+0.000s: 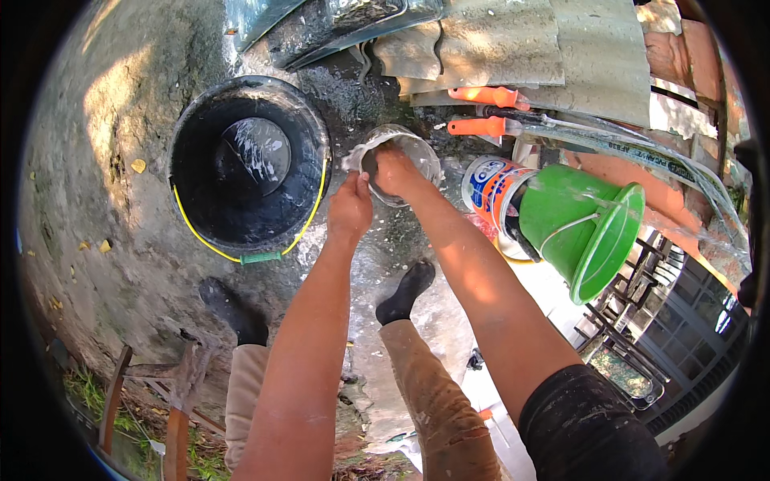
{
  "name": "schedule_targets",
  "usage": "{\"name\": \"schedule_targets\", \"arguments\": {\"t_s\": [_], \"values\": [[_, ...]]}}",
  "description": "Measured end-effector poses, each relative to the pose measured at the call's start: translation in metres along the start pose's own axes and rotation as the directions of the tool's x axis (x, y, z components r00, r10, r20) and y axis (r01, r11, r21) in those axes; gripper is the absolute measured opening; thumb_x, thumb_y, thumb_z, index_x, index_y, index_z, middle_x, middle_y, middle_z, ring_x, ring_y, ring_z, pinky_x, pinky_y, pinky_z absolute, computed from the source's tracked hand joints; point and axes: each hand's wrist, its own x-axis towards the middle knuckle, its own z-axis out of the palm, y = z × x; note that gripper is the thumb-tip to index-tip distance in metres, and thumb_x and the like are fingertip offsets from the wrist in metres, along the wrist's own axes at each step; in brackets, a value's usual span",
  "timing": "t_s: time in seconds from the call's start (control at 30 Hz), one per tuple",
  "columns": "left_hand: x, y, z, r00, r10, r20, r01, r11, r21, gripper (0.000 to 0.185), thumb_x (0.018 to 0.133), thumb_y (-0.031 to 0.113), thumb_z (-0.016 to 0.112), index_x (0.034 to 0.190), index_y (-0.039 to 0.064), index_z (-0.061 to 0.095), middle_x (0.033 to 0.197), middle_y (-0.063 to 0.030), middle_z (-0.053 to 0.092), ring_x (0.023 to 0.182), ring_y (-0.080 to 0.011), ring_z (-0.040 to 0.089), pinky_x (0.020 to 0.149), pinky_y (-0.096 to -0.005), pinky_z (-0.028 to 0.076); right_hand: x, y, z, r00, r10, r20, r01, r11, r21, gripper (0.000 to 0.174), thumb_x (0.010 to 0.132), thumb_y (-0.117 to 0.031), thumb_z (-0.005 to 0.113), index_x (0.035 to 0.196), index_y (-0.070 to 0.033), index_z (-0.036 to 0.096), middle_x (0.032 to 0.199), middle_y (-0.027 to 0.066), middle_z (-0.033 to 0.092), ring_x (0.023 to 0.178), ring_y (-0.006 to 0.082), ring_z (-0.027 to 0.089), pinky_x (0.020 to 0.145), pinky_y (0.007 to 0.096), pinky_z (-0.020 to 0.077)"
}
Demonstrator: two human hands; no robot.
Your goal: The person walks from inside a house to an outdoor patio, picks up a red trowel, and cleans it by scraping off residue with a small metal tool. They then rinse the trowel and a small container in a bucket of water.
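My left hand (pixel 350 207) grips the near-left rim of a small pail (pixel 426 157) whose outside is smeared with whitish residue. The pail is tilted, its mouth turned partly towards me and to the left. My right hand (pixel 394 171) reaches into the mouth, and its fingers are hidden inside. Pale liquid or splash shows at the pail's left lip. To the left stands a large black bucket (pixel 198 198) with a yellow wire handle and green grip. White wet streaks lie on its bottom.
Right of the pail are an orange-and-white printed tub (pixel 490 186) and a green bucket (pixel 565 210) lying tilted. Orange-handled tools (pixel 481 125) and clear hoses (pixel 631 150) lie beyond, beside corrugated sheets (pixel 499 42). A wooden frame (pixel 177 409) stands at lower left on the rough concrete ground (pixel 120 258).
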Motion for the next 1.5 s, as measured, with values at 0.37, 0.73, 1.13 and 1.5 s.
{"name": "schedule_targets", "arguments": {"t_s": [0.37, 0.73, 1.13, 1.5], "values": [[-0.001, 0.0, 0.003, 0.998, 0.047, -0.042, -0.046, 0.999, 0.02, 0.05, 0.112, 0.039, 0.048, 0.159, 0.021, 0.052, 0.083, -0.0175, 0.072, 0.078, -0.0329, 0.073, 0.077, -0.0454, 0.055, 0.033, 0.004, 0.011, 0.901, 0.417, 0.117, -0.432, 0.881, 0.193, 0.048, 0.092, -0.019, 0.072, 0.136, -0.002, 0.067, 0.154, 0.0217, 0.056, 0.143, 0.0389, 0.054, 0.118, 0.0471, 0.0467], [-0.004, 0.009, -0.006, 0.998, -0.013, 0.064, 0.012, 1.0, 0.025, 0.055, 0.114, 0.045, 0.044, 0.164, 0.023, 0.042, 0.106, -0.0138, 0.077, 0.074, -0.0207, 0.075, 0.059, -0.0337, 0.063, 0.004, 0.011, 0.001, 0.937, 0.145, 0.316, -0.037, 0.945, -0.324, 0.038, 0.101, -0.022, 0.058, 0.134, -0.009, 0.071, 0.157, 0.0155, 0.054, 0.149, 0.0319, 0.046, 0.12, 0.0484, 0.0377], [-0.013, 0.02, -0.004, 0.999, -0.037, 0.021, 0.038, 0.998, -0.04, 0.054, 0.113, 0.046, 0.046, 0.163, 0.025, 0.044, 0.089, -0.0142, 0.074, 0.072, -0.0224, 0.074, 0.063, -0.038, 0.063, 0.034, 0.017, 0.05, 0.968, 0.249, 0.041, -0.236, 0.951, -0.198, 0.039, 0.097, -0.02, 0.062, 0.134, -0.008, 0.071, 0.162, 0.0224, 0.046, 0.152, 0.0399, 0.039, 0.12, 0.0559, 0.0393], [-0.01, 0.018, -0.005, 0.998, -0.049, 0.042, 0.049, 0.999, -0.016, 0.057, 0.113, 0.051, 0.042, 0.163, 0.024, 0.045, 0.107, -0.0167, 0.078, 0.069, -0.0235, 0.077, 0.053, -0.0335, 0.058, 0.015, 0.011, -0.013, 0.771, 0.256, 0.583, 0.226, 0.746, -0.626, 0.04, 0.105, -0.024, 0.052, 0.137, -0.014, 0.074, 0.163, 0.0091, 0.051, 0.157, 0.0296, 0.037, 0.124, 0.0523, 0.0306]]}}
